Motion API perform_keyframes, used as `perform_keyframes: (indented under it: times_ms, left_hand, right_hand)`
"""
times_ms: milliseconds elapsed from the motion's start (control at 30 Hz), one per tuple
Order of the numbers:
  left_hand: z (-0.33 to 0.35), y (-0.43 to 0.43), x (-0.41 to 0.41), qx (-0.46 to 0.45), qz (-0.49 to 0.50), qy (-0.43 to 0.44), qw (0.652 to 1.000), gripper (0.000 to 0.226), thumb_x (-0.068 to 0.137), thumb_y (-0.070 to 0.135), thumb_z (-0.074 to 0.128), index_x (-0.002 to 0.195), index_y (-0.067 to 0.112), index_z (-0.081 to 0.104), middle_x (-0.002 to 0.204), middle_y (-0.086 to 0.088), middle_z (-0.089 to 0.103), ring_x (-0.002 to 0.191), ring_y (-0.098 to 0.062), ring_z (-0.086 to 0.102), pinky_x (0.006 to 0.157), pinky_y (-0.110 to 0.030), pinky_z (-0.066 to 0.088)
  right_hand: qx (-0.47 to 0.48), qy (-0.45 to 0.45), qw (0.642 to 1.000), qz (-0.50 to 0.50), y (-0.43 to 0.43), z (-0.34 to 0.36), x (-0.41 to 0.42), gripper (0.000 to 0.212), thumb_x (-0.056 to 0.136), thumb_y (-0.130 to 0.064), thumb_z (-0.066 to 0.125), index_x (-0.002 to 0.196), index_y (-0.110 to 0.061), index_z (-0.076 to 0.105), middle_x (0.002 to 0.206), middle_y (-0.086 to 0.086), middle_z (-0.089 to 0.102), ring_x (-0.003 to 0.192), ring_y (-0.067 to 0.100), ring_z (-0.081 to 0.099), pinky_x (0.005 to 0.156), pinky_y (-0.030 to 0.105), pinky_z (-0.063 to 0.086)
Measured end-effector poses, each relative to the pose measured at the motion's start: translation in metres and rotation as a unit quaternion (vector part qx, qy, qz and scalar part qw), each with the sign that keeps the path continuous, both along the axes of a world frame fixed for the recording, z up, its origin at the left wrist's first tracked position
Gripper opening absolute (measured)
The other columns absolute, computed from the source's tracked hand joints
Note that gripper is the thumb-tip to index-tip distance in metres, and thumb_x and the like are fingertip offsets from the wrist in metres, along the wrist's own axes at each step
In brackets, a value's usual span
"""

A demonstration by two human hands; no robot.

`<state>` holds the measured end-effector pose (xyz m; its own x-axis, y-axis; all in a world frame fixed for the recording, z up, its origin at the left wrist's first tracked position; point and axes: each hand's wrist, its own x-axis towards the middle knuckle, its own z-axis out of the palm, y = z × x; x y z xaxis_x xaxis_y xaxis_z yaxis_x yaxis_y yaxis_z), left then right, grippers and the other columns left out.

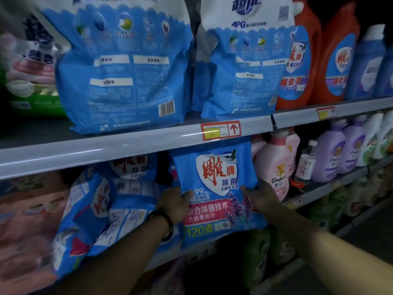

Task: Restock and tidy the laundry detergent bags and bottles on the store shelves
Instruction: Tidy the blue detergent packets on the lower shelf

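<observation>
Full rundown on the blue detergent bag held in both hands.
The glossy blue plastic detergent bag is a soft pouch, front outward: white shield with red characters, pink band, lavender sprigs, "120克" near the bottom. It is held roughly upright at the lower shelf, top edge hidden behind the grey shelf rail. The left hand and right hand grip its side edges.

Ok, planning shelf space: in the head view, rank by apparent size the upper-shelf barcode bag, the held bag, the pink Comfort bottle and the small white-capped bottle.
1. barcode bag
2. held bag, which seems nearer the camera than the bottles, so that lead is unsure
3. pink Comfort bottle
4. white-capped bottle
</observation>
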<state>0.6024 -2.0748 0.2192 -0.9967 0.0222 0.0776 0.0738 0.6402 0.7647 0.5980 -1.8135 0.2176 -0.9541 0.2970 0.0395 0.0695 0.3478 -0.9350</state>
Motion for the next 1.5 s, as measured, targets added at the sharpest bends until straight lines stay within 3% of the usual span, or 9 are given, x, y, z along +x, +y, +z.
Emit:
perform_keyframes:
  times_ms: [300, 433, 667, 867, 1133, 1200, 1300, 1400, 1500]
  left_hand:
    - [0.0, 0.012, -0.078, 0.017, 0.094, 0.084, 0.992, 0.038, 0.108, 0.039, 0.052, 0.099, 0.005, 0.066, 0.104, -0.009, 0.069, 0.092, -0.024, 0.062, 0.075, -0.025, 0.041]
    - [-0.029, 0.004, -0.081, -0.007, 0.079, 0.044, 0.996, 0.048, 0.104, 0.051, 0.054, 0.093, 0.006, 0.068, 0.093, -0.004, 0.069, 0.084, -0.022, 0.065, 0.07, -0.028, 0.044]
    - [-0.053, -0.003, -0.077, -0.038, 0.027, 0.027, 0.999, 0.048, 0.085, 0.029, 0.085, 0.129, 0.021, 0.065, 0.126, 0.001, 0.074, 0.111, -0.021, 0.071, 0.098, -0.038, 0.058]
    - [-0.072, 0.002, -0.071, -0.058, 0.066, 0.077, 0.993, 0.044, 0.088, 0.049, 0.075, 0.126, 0.031, 0.061, 0.118, 0.002, 0.076, 0.11, -0.025, 0.071, 0.093, -0.04, 0.059]
    - [-0.064, 0.026, -0.067, -0.07, 0.068, 0.031, 0.995, 0.054, 0.093, 0.044, 0.073, 0.14, 0.03, 0.052, 0.134, -0.002, 0.068, 0.124, -0.032, 0.064, 0.102, -0.046, 0.056]
    - [-0.06, 0.025, -0.063, -0.078, 0.056, 0.015, 0.995, 0.057, 0.094, 0.041, 0.072, 0.144, 0.027, 0.049, 0.133, -0.005, 0.067, 0.124, -0.033, 0.064, 0.103, -0.047, 0.056]
    - [-0.058, 0.013, -0.034, -0.112, -0.021, 0.024, 0.993, 0.054, 0.099, 0.032, 0.064, 0.148, 0.021, 0.045, 0.134, -0.009, 0.065, 0.125, -0.034, 0.061, 0.103, -0.046, 0.053]
    - [-0.064, -0.02, 0.013, -0.186, -0.047, 0.116, 0.975, 0.052, 0.095, 0.036, 0.055, 0.146, 0.027, 0.048, 0.138, -0.004, 0.061, 0.125, -0.029, 0.058, 0.101, -0.044, 0.052]
    - [-0.069, -0.062, 0.046, -0.267, -0.037, 0.178, 0.946, 0.049, 0.095, 0.042, 0.053, 0.141, 0.025, 0.053, 0.145, -0.003, 0.052, 0.137, -0.028, 0.047, 0.11, -0.045, 0.046]
  right_hand:
    - [0.152, 0.067, 0.985, -0.036, -0.009, 0.004, -0.095, 0.041, 0.104, -0.035, 0.064, 0.14, -0.018, 0.059, 0.129, 0.01, 0.072, 0.116, 0.035, 0.068, 0.096, 0.049, 0.058]
    - [0.236, -0.065, 0.969, -0.032, -0.007, -0.028, -0.11, 0.052, 0.097, -0.051, 0.065, 0.125, -0.008, 0.059, 0.121, 0.015, 0.072, 0.106, 0.035, 0.07, 0.091, 0.05, 0.061]
    - [0.027, 0.078, 0.996, -0.04, -0.046, -0.072, -0.062, 0.08, 0.087, -0.038, 0.084, 0.15, -0.021, 0.037, 0.142, 0.004, 0.058, 0.121, 0.019, 0.065, 0.091, 0.029, 0.058]
    - [0.201, -0.013, 0.978, 0.045, -0.067, -0.071, -0.083, 0.12, 0.085, -0.07, 0.071, 0.169, -0.023, 0.001, 0.172, 0.022, -0.003, 0.158, 0.044, 0.017, 0.126, 0.049, 0.028]
    - [0.236, -0.09, 0.965, 0.066, -0.06, -0.054, -0.091, 0.115, 0.091, -0.063, 0.07, 0.168, -0.028, -0.007, 0.174, 0.024, -0.006, 0.158, 0.048, 0.016, 0.125, 0.056, 0.027]
    - [0.207, -0.095, 0.972, 0.052, -0.068, -0.059, -0.08, 0.104, 0.096, -0.052, 0.069, 0.168, -0.023, 0.0, 0.17, 0.027, 0.014, 0.151, 0.044, 0.036, 0.118, 0.055, 0.039]
    - [0.197, 0.012, 0.98, 0.032, -0.09, -0.087, -0.033, 0.057, 0.097, -0.036, 0.067, 0.143, -0.013, 0.043, 0.136, 0.017, 0.062, 0.118, 0.037, 0.065, 0.095, 0.05, 0.056]
    - [0.246, 0.143, 0.958, 0.029, -0.114, -0.121, 0.012, 0.035, 0.089, -0.038, 0.056, 0.112, -0.013, 0.065, 0.105, 0.01, 0.068, 0.101, 0.035, 0.065, 0.083, 0.046, 0.054]
    - [0.256, 0.107, 0.961, 0.011, -0.134, -0.118, 0.035, 0.039, 0.085, -0.042, 0.06, 0.113, -0.017, 0.07, 0.107, 0.01, 0.065, 0.104, 0.037, 0.063, 0.086, 0.047, 0.054]
